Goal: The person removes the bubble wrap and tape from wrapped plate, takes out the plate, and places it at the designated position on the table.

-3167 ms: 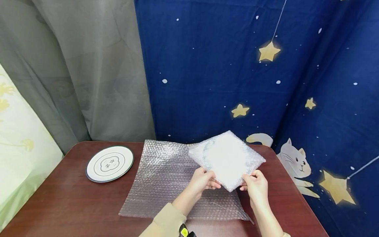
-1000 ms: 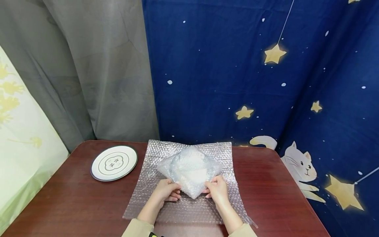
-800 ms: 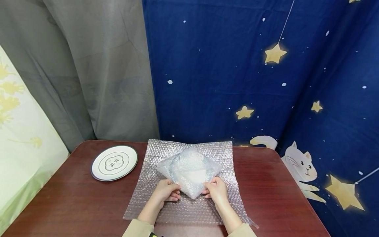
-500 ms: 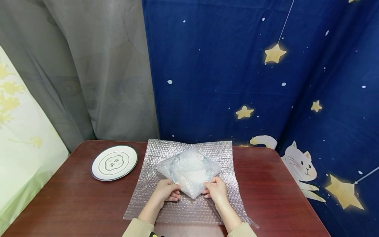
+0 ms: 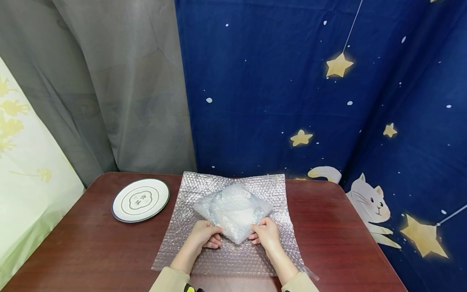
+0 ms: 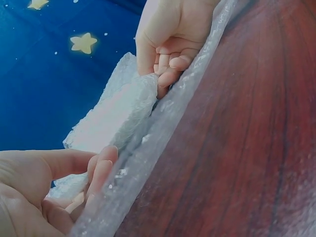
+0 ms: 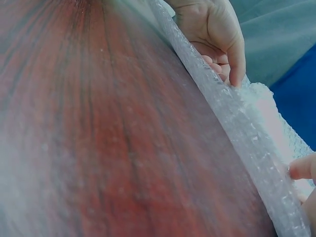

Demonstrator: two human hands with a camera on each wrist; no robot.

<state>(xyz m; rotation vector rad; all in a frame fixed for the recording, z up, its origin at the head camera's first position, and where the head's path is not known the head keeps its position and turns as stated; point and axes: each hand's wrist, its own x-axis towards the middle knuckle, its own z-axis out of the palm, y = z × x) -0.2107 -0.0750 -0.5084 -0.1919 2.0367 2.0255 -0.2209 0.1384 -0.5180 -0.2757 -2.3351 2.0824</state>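
Note:
A bubble-wrapped parcel (image 5: pixel 233 207), pointed at its corners and with a faint round outline inside, lies on a flat bubble wrap sheet (image 5: pixel 204 259). My left hand (image 5: pixel 204 235) pinches its near left edge between thumb and fingers. On the near right edge, my right hand (image 5: pixel 267 235) has the same kind of pinch. The left wrist view shows the parcel (image 6: pixel 113 113) between both hands, close over the sheet's near edge (image 6: pixel 163 118). Fingers of the right hand (image 7: pixel 303 170) barely enter the right wrist view.
To the left of the sheet, a white plate (image 5: pixel 124 202) with a dark rim and printed characters lies on the red-brown wooden table (image 5: pixel 335 235). Behind the table hang a grey curtain (image 5: pixel 142 101) and a blue star-patterned one (image 5: pixel 255 81).
Over three seconds ago both hands held the parcel raised at the right; it has since come left and down onto the sheet's middle. During the last second hands and parcel barely move.

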